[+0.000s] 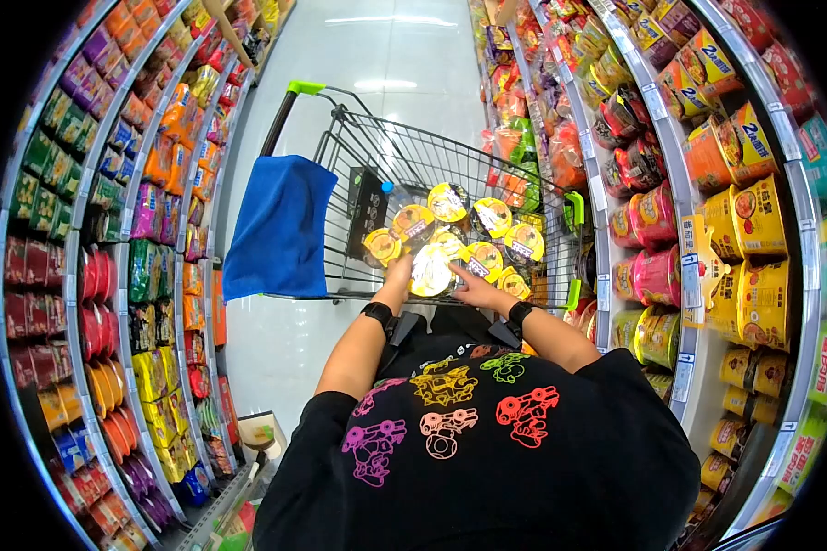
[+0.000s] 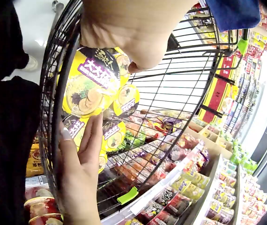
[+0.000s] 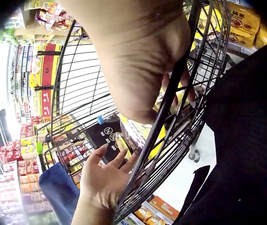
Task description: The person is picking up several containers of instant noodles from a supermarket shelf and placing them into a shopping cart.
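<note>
Several instant noodle bowls with yellow and black lids lie piled in a wire shopping cart (image 1: pixel 274 129). The nearest noodle bowl (image 1: pixel 430 270) sits between both hands, its lid glaring in the head view and its printed noodle picture facing up in the left wrist view. My left hand (image 1: pixel 397 278) is at that bowl's left side; the right wrist view shows its fingers spread and fairly straight. On the other side, my right hand (image 1: pixel 480 291) reaches over the cart's near rim with extended fingers (image 2: pixel 94 136) against the bowl's edge. The bowl's underside is hidden.
A blue cloth (image 1: pixel 280 227) hangs over the cart's left end. Beside the bowls are a black panel (image 1: pixel 368 207) and a blue-capped bottle (image 1: pixel 388 187). Packed shelves of noodle packets (image 1: pixel 161 197) and noodle tubs (image 1: pixel 657 280) line both sides of the aisle.
</note>
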Motion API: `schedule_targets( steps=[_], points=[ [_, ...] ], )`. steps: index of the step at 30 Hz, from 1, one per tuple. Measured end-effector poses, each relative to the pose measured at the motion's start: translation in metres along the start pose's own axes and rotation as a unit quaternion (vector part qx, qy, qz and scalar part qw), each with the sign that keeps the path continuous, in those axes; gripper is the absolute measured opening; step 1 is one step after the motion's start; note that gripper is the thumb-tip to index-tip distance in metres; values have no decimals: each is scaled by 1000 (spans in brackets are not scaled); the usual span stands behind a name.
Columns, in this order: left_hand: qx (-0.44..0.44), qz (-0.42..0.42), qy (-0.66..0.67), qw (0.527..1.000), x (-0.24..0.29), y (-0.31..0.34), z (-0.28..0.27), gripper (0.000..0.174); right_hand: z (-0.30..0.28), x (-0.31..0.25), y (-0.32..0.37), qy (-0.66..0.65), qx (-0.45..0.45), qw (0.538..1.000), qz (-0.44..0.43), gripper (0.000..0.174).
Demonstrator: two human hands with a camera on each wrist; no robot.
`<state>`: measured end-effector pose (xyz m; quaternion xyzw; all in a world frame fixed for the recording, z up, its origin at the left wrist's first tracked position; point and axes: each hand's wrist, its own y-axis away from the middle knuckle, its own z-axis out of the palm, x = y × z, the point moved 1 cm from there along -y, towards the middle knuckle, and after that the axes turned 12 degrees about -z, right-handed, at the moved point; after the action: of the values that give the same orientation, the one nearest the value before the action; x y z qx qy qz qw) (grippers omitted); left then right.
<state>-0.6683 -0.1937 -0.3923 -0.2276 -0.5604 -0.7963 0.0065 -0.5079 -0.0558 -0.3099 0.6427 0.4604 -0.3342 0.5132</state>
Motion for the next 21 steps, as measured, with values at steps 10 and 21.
schedule_targets(
  steps=[10, 21],
  points=[
    [-46, 33, 6, 998, -6, -8, -2, 38, 15, 21, -3, 185, 195, 960, -82, 67],
    [126, 64, -194, 971, -9, -36, -6, 66, 7, -6, 12, 126, 266, 953, -72, 39]
  ],
)
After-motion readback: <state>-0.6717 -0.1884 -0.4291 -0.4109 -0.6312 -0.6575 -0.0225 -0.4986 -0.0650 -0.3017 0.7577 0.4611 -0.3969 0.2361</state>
